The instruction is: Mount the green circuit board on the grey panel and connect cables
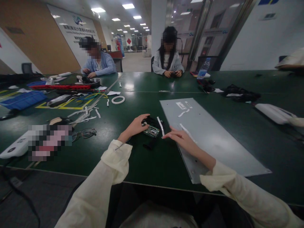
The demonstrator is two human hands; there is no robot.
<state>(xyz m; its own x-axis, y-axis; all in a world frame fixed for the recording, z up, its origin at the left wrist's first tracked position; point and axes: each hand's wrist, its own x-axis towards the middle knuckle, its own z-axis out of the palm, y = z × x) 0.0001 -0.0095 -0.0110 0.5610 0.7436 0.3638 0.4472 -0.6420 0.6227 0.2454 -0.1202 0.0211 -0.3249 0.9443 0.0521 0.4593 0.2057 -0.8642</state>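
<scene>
My left hand (136, 126) is closed on the left end of a small green circuit board (152, 131), which has dark parts behind it. A narrow white strip (161, 126) stands out to the right of the board. Its lower end meets the fingertips of my right hand (177, 136), which pinch it. Below the board a small black piece (149, 145) lies on the green table (142, 167). The right wrist is over a flat grey metal panel (213, 142) that carries white strips.
Glasses (85, 134), a white device (20, 142), loose white strips (86, 114) and a tape roll (118, 100) lie to the left. Farther left is a blue tray (23, 99). Two people sit across the table. A bottle (203, 69) and black cables (241, 92) are at the right.
</scene>
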